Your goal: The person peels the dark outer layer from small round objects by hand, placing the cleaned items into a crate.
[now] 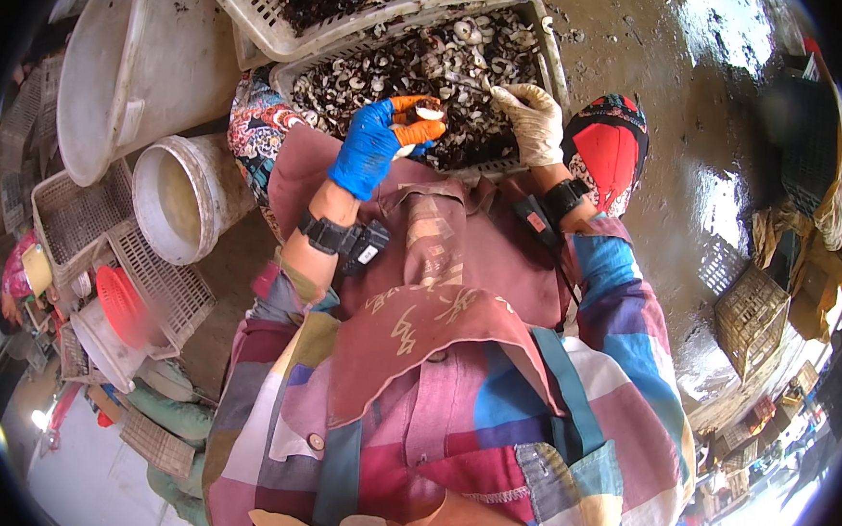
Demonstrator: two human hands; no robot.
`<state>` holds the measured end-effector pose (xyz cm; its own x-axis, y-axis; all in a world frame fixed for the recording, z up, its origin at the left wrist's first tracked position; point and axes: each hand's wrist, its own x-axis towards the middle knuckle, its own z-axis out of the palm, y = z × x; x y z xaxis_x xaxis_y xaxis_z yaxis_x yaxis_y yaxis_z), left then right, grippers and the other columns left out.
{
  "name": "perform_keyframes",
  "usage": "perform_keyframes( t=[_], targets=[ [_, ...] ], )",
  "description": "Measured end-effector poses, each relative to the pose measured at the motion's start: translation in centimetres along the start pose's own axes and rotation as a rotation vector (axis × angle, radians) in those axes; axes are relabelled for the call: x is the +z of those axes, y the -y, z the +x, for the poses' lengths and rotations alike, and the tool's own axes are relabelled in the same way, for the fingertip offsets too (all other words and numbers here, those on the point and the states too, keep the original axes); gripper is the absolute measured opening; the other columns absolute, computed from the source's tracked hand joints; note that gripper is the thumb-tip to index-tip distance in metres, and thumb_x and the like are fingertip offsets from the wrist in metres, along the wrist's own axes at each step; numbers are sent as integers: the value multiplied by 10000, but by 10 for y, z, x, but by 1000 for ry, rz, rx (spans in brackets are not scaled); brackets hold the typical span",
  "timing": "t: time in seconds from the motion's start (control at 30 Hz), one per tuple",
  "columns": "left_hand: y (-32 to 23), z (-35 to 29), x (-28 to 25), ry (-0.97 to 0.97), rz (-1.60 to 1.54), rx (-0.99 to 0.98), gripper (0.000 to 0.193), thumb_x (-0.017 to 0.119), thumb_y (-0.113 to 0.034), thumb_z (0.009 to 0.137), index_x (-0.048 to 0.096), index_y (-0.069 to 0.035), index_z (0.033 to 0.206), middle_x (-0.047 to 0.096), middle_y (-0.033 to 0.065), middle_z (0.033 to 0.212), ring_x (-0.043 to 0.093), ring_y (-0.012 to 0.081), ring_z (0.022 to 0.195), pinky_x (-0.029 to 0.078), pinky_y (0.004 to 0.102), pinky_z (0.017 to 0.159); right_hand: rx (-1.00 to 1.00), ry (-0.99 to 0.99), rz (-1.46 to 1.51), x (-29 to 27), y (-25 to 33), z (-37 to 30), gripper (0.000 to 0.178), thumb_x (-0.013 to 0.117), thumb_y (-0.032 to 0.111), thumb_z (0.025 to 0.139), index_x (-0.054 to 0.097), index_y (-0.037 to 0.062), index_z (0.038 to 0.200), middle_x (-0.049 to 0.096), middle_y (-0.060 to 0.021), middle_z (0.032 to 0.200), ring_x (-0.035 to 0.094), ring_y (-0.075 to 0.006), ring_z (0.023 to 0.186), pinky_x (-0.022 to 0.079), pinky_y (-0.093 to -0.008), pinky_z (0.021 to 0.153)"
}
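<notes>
My left hand (pixel 375 143), in a blue glove with orange finger covers, is closed around a shellfish (pixel 430 112) with a white part and dark brown flesh. My right hand (pixel 534 120), in a whitish glove, pinches a thin slender tool (pixel 467 81) that points left; its exact kind is unclear. The two hands are apart, both over the near part of a plastic crate (pixel 552 54) filled with white and dark shellfish pieces (pixel 355 78). Each wrist carries a black strapped device.
A second pale crate (pixel 253 12) of dark pieces overlaps the far edge. Left stand a large white tub (pixel 91 69), a white bucket (pixel 203 197), slatted crates (pixel 164 291) and a red basket (pixel 121 304). A wire-like crate (pixel 750 317) sits right on the wet floor (pixel 678 163).
</notes>
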<state>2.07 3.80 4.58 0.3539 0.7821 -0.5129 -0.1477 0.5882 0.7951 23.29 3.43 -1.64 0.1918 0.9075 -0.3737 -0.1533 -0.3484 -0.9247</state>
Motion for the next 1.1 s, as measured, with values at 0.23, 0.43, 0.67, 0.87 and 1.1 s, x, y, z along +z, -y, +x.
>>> perform_keyframes(
  t=[0.23, 0.43, 0.67, 0.87, 1.1],
  targets=[
    [-4, -8, -3, 20, 112, -31, 320, 692, -48, 728, 600, 4, 1030, 636, 44, 887, 583, 88, 753, 475, 193, 667, -167, 126, -109, 20, 9, -23, 149, 709, 96, 734, 652, 24, 852, 611, -2, 732, 516, -61, 636, 435, -199, 590],
    [-8, -12, -4, 22, -154, -37, 304, 684, -45, 731, 602, 11, 1018, 634, 50, 890, 594, 112, 757, 478, 209, 685, 96, 85, 132, 17, 36, -25, 115, 698, 65, 739, 637, 17, 824, 618, -10, 739, 535, -57, 672, 444, -193, 605],
    [-13, -17, 0, 138, -117, -146, 304, 681, -57, 736, 605, -4, 1026, 639, 50, 881, 593, 102, 759, 479, 211, 657, -238, 92, -509, 5, 2, -14, 124, 720, 113, 725, 651, 29, 786, 631, -26, 734, 528, -81, 616, 442, -211, 580],
    [-11, -15, -7, 89, -120, -89, 331, 673, -22, 733, 594, 0, 1054, 631, 34, 883, 592, 103, 756, 477, 204, 671, 56, 124, 90, 18, 36, -24, 81, 675, 64, 760, 659, 24, 829, 629, -6, 732, 541, -61, 646, 453, -197, 622],
    [-1, -19, -2, 69, -37, -133, 316, 683, -35, 720, 611, -6, 1026, 636, 30, 847, 593, 101, 751, 475, 203, 675, -83, 177, -14, 23, 11, -35, 131, 707, 85, 726, 664, 26, 834, 627, -31, 745, 556, -83, 678, 468, -222, 625]
  ],
)
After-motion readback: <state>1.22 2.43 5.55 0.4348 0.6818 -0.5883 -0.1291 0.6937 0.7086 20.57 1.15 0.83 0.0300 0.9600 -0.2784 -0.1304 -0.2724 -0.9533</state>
